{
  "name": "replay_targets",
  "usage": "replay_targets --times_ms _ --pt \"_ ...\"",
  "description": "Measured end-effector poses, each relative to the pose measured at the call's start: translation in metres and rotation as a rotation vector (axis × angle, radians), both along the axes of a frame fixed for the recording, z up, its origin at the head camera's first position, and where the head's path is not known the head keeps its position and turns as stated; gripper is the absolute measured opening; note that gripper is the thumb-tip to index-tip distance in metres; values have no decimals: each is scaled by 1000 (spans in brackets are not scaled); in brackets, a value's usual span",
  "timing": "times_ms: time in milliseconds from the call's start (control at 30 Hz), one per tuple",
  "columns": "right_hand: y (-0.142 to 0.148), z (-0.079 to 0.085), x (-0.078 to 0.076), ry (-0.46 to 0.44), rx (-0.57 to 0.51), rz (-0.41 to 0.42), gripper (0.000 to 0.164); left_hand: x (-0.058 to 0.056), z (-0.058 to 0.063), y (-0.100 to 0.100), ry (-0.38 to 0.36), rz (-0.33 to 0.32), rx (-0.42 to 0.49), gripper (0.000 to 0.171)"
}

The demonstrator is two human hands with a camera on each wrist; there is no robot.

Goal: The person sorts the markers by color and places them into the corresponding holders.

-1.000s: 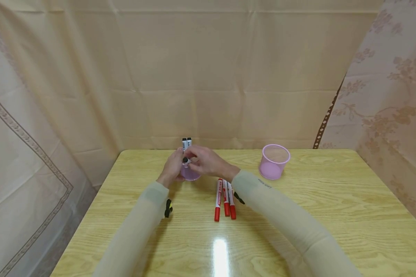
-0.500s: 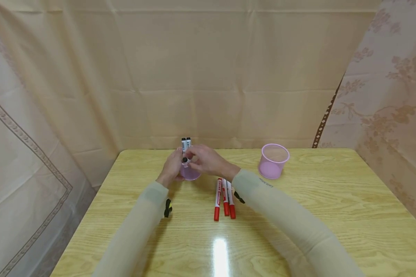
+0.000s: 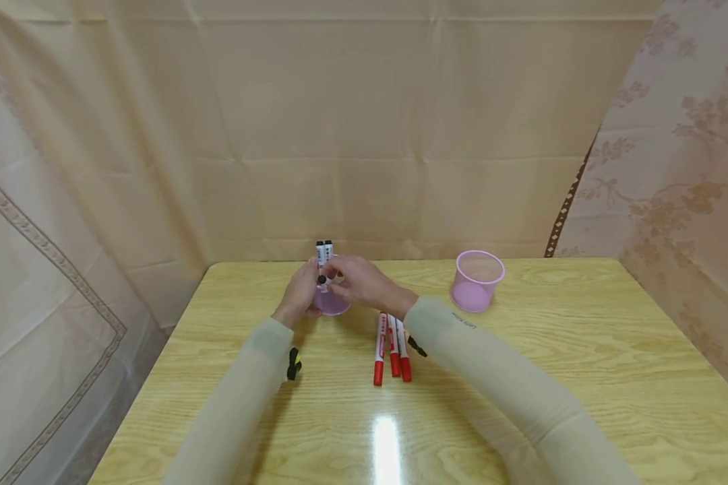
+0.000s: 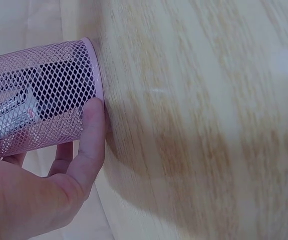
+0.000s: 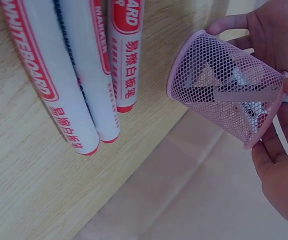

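My left hand holds a pink mesh pen cup standing on the table, its thumb and fingers around the side, as the left wrist view shows. Two black-capped whiteboard markers stick up out of the cup. At the rim my right hand pinches another marker, its black end turned towards me. Most of that marker is hidden by the fingers. Dark marker ends show through the mesh in the left wrist view. The right wrist view has the right hand at the cup's rim.
Three red-capped whiteboard markers lie side by side on the wooden table, close to the right forearm. A second pink mesh cup stands further right. A beige curtain hangs behind the table's far edge.
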State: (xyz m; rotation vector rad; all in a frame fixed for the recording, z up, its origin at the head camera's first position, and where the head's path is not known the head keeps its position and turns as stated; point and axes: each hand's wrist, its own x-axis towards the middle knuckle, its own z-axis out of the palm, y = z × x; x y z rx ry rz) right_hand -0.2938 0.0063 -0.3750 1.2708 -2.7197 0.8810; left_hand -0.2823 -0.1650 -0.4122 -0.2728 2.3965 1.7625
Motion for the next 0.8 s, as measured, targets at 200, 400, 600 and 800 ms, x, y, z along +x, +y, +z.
replay_targets --times_ms 200,400,600,800 --pt "2 -1 0 10 11 -4 27 -1 1 -1 -15 -37 -9 64" --pt "4 7 0 41 48 27 24 -4 11 -10 -89 -108 31 65" --pt "21 19 -1 83 58 52 26 -4 27 -19 -130 -146 24 66" --pt "50 36 -6 -24 100 82 31 -5 60 -26 -65 -165 -61 63"
